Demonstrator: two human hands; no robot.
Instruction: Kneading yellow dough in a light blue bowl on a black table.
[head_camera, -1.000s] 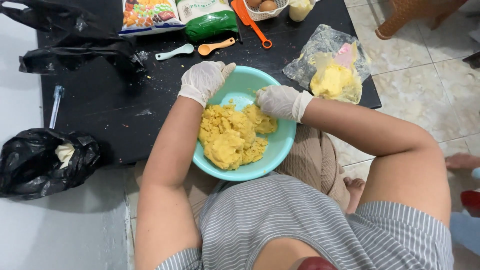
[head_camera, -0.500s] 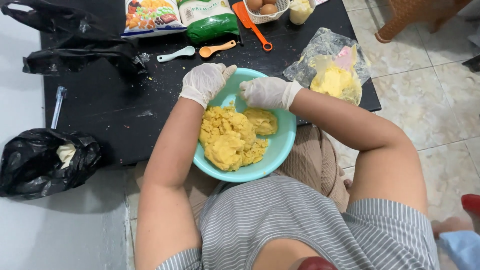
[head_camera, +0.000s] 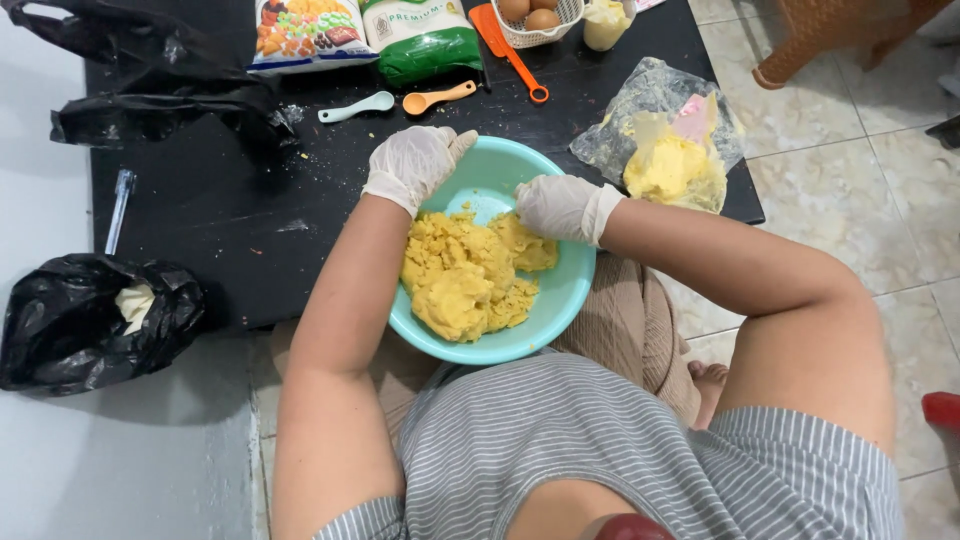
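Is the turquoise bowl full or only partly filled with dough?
Partly filled: yellow dough covers the near side of the turquoise bowl; bare bottom shows at the far side.

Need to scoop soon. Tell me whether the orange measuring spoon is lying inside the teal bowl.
No, the orange measuring spoon lies on the black table, beyond the teal bowl.

— Any packages on that black table (head_camera: 200, 200)?
— Two at the far edge, side by side: a white bag (head_camera: 305, 35) printed with colourful pieces, and a white-and-green bag (head_camera: 420, 38) (both cut off by the frame).
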